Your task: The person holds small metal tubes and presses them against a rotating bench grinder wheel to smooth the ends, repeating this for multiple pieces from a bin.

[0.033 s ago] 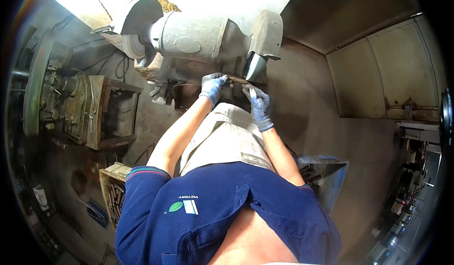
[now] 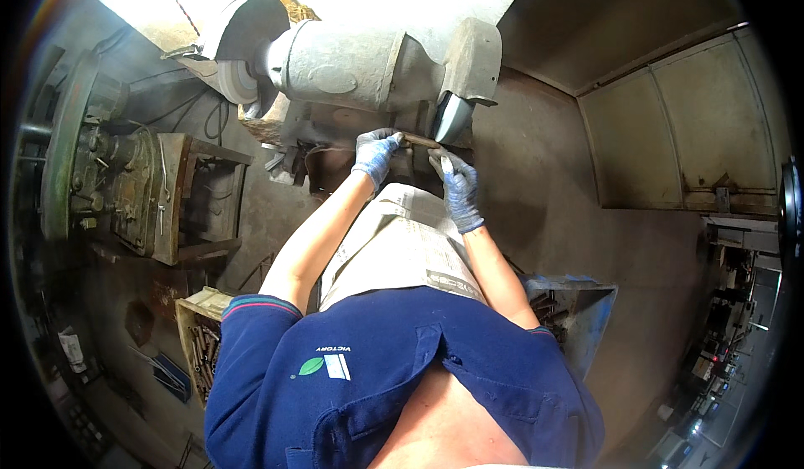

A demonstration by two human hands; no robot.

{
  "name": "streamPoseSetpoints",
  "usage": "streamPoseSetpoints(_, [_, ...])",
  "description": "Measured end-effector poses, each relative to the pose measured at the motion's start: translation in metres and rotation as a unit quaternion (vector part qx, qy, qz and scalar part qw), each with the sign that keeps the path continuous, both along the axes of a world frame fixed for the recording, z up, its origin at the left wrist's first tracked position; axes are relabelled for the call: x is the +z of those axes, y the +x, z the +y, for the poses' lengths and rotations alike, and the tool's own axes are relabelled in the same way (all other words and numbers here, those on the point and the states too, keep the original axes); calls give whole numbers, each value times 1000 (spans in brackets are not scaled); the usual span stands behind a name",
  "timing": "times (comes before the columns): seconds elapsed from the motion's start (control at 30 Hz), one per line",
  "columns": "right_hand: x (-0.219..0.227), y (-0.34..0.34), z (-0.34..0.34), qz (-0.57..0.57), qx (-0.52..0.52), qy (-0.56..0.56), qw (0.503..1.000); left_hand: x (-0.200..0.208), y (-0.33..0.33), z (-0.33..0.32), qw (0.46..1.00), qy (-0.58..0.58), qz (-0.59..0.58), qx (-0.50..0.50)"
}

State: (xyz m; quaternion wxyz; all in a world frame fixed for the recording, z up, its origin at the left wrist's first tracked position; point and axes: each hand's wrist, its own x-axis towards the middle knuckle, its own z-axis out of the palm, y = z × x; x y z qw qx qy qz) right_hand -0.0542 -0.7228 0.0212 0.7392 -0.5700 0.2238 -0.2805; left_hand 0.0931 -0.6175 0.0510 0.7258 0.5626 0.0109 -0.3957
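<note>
In the head view, we see a gloved left hand [image 2: 377, 155] closed on one end of a slim brownish bar [image 2: 421, 141] at upper centre, while the gloved right hand [image 2: 460, 188], fingers bent, pinches the other end. The two-ended hold probably steadies it near the double-ended grinder's [image 2: 339, 63] right wheel [image 2: 452, 119]; we cannot tell whether they touch. A printed cloth apron [image 2: 394, 234], probably a shield, covers the lap. We note a leaf emblem and lettering on the navy shirt [image 2: 469, 327].
</note>
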Motion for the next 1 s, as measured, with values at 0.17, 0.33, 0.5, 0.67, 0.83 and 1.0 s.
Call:
streamPoseSetpoints(0.17, [28,-16,19,22,-24,-298,954,-23,-4,26,990,-85,-107,-30])
streamPoseSetpoints(0.33, [70,-47,41,8,-47,-452,891,11,-26,50,979,-143,-111,-88])
streamPoseSetpoints(0.5, [102,-72,62,15,-71,-508,859,30,-39,59,965,-178,-136,-134])
streamPoseSetpoints(0.67, [111,-93,78,34,-90,-548,831,51,-53,64,951,-185,-189,-160])
streamPoseSetpoints(0.83, [111,-98,81,30,-109,-531,840,54,-53,68,955,-170,-162,-181])
streamPoseSetpoints(1.0, [106,-76,64,59,-94,-492,863,62,-41,62,971,-131,-113,-167])
